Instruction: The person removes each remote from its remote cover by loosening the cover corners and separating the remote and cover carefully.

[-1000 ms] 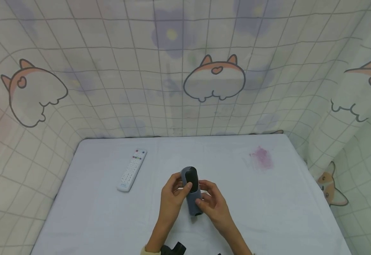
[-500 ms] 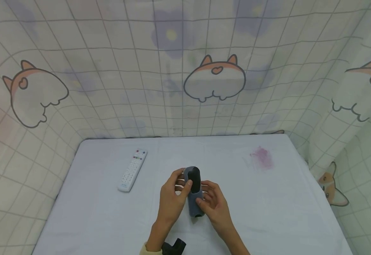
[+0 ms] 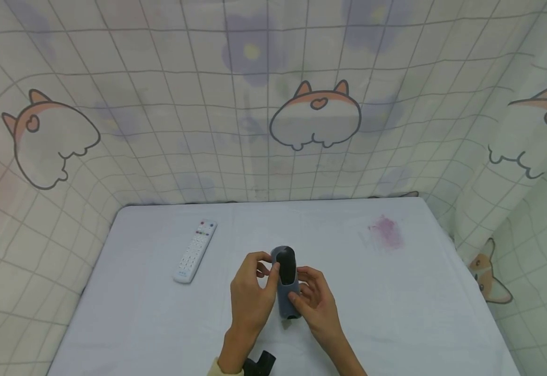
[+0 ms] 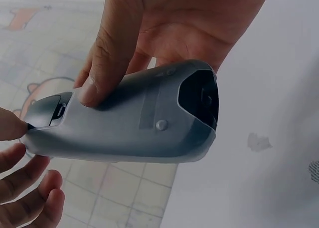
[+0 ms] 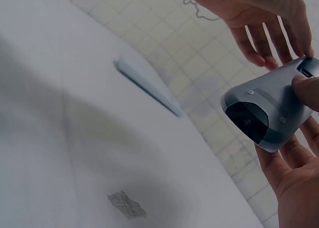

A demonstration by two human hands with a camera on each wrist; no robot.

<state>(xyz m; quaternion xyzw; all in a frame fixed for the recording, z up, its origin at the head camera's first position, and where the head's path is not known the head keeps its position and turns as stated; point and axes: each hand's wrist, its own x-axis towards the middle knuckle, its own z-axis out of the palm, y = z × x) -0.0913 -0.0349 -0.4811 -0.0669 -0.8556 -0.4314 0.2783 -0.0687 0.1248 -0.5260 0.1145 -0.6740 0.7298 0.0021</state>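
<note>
A blue-grey, rubbery-looking case (image 3: 288, 303) with a glossy black oval top part (image 3: 286, 265) is held between both hands, above the white table. My right hand (image 3: 319, 308) grips the lower body from the right, thumb on the front and fingers behind. My left hand (image 3: 250, 295) pinches the upper left edge with thumb and forefinger; its other fingers are curled loosely. In the left wrist view the case (image 4: 129, 118) shows small round bumps and a dark opening at its lower end. The right wrist view shows that opening (image 5: 246, 120) too.
A white remote control (image 3: 195, 251) with several buttons lies on the left of the white-covered table (image 3: 128, 313). A pink stain (image 3: 387, 232) marks the cloth at the back right. A grid-patterned curtain (image 3: 179, 146) surrounds the table. A black wrist mount (image 3: 260, 364) sits at the left wrist.
The case first shifts slightly right, then stays about level. My left hand has drawn back a little to the left, its thumb moving from the black front to the case's left edge.
</note>
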